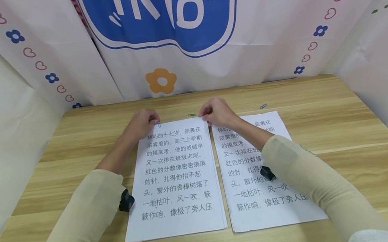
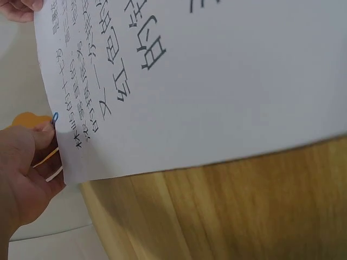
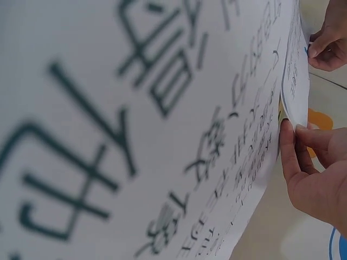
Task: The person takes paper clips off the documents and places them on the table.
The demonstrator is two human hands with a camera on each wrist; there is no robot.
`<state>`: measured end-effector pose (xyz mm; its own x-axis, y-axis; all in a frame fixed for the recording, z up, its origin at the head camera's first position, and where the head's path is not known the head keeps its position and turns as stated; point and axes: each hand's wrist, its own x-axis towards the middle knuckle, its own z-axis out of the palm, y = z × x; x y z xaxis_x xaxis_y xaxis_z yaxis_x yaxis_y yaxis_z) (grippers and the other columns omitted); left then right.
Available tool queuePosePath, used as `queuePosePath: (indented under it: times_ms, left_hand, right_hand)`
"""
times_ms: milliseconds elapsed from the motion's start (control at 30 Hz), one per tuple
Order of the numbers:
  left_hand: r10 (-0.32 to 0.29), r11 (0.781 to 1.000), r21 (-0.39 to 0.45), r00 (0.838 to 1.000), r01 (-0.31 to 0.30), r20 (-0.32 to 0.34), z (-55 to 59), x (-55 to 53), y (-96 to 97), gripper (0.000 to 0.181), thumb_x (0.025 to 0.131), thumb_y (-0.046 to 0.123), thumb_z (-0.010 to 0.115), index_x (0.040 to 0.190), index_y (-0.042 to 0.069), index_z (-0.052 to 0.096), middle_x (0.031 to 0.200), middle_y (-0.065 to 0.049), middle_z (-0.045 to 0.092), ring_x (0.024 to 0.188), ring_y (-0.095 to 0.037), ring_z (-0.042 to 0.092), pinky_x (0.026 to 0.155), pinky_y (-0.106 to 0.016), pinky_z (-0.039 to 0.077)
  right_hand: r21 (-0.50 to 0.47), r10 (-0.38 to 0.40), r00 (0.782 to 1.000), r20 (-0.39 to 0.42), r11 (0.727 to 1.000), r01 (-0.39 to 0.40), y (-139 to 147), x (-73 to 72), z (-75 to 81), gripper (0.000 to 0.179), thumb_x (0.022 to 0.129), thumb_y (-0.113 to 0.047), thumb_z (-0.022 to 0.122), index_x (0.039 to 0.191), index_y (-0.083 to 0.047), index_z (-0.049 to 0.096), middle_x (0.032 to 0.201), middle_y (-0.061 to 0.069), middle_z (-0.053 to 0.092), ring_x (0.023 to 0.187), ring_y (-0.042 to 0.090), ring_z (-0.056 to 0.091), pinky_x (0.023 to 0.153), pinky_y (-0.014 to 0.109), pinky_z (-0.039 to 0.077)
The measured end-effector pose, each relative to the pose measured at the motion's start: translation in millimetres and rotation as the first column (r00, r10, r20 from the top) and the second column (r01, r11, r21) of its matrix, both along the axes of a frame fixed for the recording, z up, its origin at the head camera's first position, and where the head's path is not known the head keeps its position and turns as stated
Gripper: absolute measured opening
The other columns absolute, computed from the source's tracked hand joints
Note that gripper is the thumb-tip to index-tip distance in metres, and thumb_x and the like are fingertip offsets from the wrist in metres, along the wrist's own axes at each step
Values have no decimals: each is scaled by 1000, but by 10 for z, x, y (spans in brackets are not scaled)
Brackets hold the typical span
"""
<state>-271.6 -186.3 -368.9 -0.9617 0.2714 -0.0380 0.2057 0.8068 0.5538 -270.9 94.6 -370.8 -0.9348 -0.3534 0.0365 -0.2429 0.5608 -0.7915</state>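
Two printed paper stacks lie side by side on the table. My left hand (image 1: 143,123) is at the top edge of the left stack (image 1: 178,171), near its left corner. Its thumb and fingers pinch a blue paper clip (image 2: 55,117), which sits on the paper's edge. My right hand (image 1: 217,111) pinches the top right corner of that same stack between thumb and fingers, as the right wrist view shows. The right stack (image 1: 264,217) lies under my right forearm, which covers part of its text. Between the hands, a green paper clip (image 1: 191,115) lies just beyond the stack.
Another paper clip (image 1: 263,106) lies behind the right stack. A small grey object (image 1: 307,150) shows by the right sleeve, too small to tell. The wooden table (image 1: 359,165) ends at a printed cloth backdrop (image 1: 263,60), with white side walls.
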Motion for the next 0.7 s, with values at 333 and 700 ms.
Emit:
queuePosePath:
  times_ms: [333,700]
  left_hand:
    - [-24,1000,-8,1000,24,-10,39,19,-2,15,103,-5,52,107,-6,67,106,-23,66,102,-35,61,94,-46,52]
    - [13,1000,9,1000,-13,-17,7,11,-2,17,105,-3,51,103,-6,68,102,-21,65,96,-33,61,87,-41,51]
  right_hand:
    - [-6,-4,1000,12,1000,4,9,5,-5,15,95,7,65,104,4,77,94,17,74,70,25,67,58,21,53]
    - [-6,-8,1000,12,1000,8,1,1,-6,14,95,7,65,102,4,77,92,16,74,69,25,66,57,20,52]
